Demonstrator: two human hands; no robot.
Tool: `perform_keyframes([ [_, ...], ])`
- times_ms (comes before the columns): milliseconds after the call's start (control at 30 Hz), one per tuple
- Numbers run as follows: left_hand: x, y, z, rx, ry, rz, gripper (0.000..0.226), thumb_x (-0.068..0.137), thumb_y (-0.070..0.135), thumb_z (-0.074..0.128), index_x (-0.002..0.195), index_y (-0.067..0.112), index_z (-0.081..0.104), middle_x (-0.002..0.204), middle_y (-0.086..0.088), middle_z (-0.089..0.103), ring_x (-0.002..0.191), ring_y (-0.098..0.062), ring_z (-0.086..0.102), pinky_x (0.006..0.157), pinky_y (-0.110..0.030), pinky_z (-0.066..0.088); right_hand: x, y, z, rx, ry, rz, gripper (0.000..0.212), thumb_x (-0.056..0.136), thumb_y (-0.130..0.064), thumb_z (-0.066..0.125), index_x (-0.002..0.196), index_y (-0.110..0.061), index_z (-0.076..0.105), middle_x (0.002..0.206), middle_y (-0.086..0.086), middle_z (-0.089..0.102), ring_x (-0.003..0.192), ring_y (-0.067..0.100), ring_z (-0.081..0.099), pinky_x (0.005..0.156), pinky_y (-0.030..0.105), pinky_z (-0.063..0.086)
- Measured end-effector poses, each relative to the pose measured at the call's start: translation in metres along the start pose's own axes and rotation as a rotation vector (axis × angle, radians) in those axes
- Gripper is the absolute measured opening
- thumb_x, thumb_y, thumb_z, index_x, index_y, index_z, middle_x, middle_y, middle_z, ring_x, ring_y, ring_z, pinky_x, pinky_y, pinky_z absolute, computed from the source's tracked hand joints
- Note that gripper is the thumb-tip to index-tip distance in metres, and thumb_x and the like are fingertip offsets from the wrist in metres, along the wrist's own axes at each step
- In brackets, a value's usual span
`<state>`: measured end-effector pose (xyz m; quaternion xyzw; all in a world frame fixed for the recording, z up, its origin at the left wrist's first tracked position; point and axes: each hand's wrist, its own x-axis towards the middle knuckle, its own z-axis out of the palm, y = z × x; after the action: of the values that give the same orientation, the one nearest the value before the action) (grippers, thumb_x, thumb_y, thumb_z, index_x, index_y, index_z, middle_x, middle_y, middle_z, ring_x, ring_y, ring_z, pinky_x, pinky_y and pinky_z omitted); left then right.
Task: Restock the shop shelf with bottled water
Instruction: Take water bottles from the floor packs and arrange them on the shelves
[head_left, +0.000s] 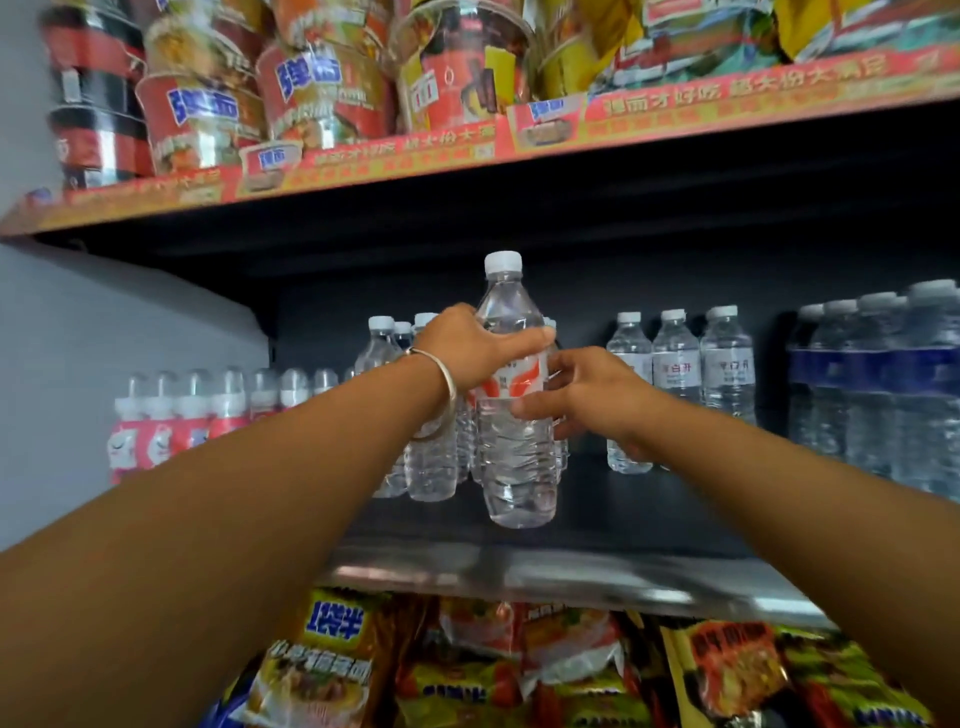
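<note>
Left hand: your left hand (470, 348) wraps its fingers around the water bottle (514, 415) at the label, carrying it upright.
Right hand: your right hand (587, 395) pinches the bottle's side, steadying it.
Bottle: it hangs just above the shelf (649, 499), fronting the clear bottle cluster (426, 447).
Why: two hands likely keep it upright for placing.

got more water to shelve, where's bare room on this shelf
Bare shelf lies between the held bottle and the white-label bottles, and along the front edge. Crowded left: the clear bottle cluster and red-label bottles.
</note>
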<state>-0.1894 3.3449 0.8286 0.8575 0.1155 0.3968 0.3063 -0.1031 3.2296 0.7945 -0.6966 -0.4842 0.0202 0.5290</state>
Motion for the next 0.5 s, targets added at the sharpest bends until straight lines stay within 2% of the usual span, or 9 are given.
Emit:
perform_keyframes([
  [167,0.027,-0.022,0.006,-0.112,-0.001,-0.027,0.045,0.070,0.052,0.072,0.080,0.010,0.060,0.073,-0.004,0.069,0.070,-0.019,0.068,0.062,-0.029,0.054,0.035,0.013,0.009,0.039,0.025,0.017,0.022,0.074,-0.012,0.077,0.089,-0.016,0.061,0.090,0.002,0.069,0.086,0.018,0.067,0.078,0.036,0.056],
  [267,0.034,-0.041,0.010,-0.214,-0.063,-0.012,0.038,0.076,0.040,0.071,0.094,0.007,0.064,0.090,-0.010,0.072,0.084,-0.025,0.070,0.080,-0.039,0.056,0.051,0.024,0.015,0.075,0.040,0.030,0.018,0.076,-0.011,0.075,0.087,-0.016,0.062,0.088,0.002,0.069,0.084,0.018,0.067,0.078,0.037,0.054],
  [367,0.036,-0.061,0.015,-0.315,-0.070,-0.029,0.019,0.083,0.007,0.066,0.100,0.004,0.061,0.107,-0.015,0.068,0.096,-0.028,0.066,0.088,-0.040,0.053,0.064,0.040,0.021,0.076,0.035,0.063,0.020,0.075,-0.010,0.076,0.089,-0.014,0.064,0.084,0.001,0.069,0.083,0.016,0.066,0.077,0.037,0.054],
  [433,0.038,-0.071,0.020,-0.310,-0.077,-0.042,0.034,0.080,-0.010,0.060,0.112,0.002,0.057,0.112,-0.015,0.065,0.102,-0.029,0.063,0.089,-0.038,0.052,0.070,0.051,0.024,0.061,0.041,0.083,0.024,0.072,-0.009,0.078,0.092,-0.012,0.064,0.085,0.001,0.069,0.083,0.017,0.065,0.072,0.035,0.054],
  [500,0.039,-0.080,0.025,-0.276,-0.093,-0.029,0.044,0.079,-0.017,0.057,0.119,0.001,0.054,0.112,-0.014,0.063,0.103,-0.027,0.062,0.090,-0.037,0.051,0.075,0.059,0.026,0.061,0.054,0.096,0.024,0.072,-0.008,0.078,0.090,-0.013,0.063,0.088,0.002,0.069,0.085,0.020,0.065,0.075,0.037,0.053],
])
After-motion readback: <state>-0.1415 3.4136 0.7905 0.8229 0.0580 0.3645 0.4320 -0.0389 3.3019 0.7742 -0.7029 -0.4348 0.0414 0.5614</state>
